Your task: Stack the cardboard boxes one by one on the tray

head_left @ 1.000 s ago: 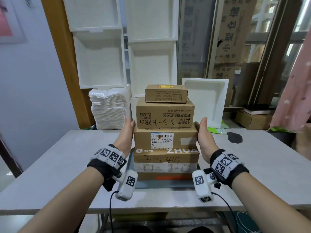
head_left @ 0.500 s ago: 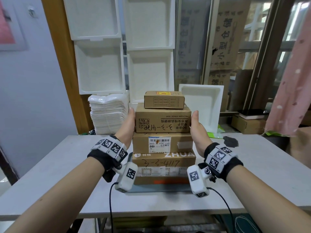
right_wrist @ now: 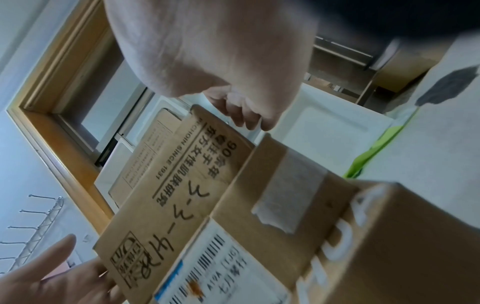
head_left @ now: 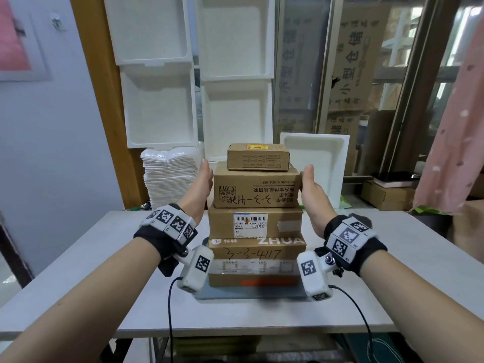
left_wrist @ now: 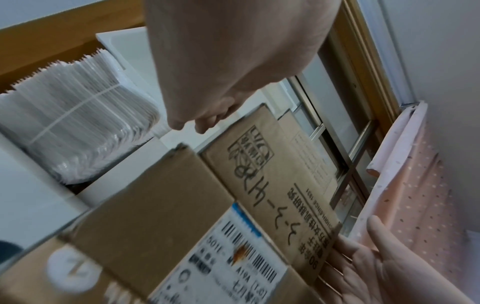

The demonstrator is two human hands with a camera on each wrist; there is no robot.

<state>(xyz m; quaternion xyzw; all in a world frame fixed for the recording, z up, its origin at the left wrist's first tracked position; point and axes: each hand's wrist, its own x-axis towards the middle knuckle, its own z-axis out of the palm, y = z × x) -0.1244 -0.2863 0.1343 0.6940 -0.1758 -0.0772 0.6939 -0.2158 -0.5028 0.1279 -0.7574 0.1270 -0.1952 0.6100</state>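
Several cardboard boxes stand stacked on a grey tray (head_left: 251,293) in the middle of the white table (head_left: 104,258). A small box (head_left: 258,157) tops the stack. Under it lies a wider box (head_left: 255,186) with upside-down handwriting, above a box with a barcode label (head_left: 255,222). My left hand (head_left: 204,179) is flat against the wider box's left side and my right hand (head_left: 309,184) against its right side, fingers straight. The left wrist view shows my left hand (left_wrist: 223,61) at the box's (left_wrist: 272,185) far corner. In the right wrist view my right hand (right_wrist: 207,51) meets that box (right_wrist: 182,195).
White foam trays lean against the wall behind the stack, one (head_left: 314,158) at the back right. A pile of white foam sheets (head_left: 170,176) stands at the back left. A pink cloth (head_left: 455,153) hangs at the right, with another cardboard box (head_left: 385,195) beyond the table.
Both hands have risen from the sides of the labelled box to the sides of the wider box above it. The stack has not moved.
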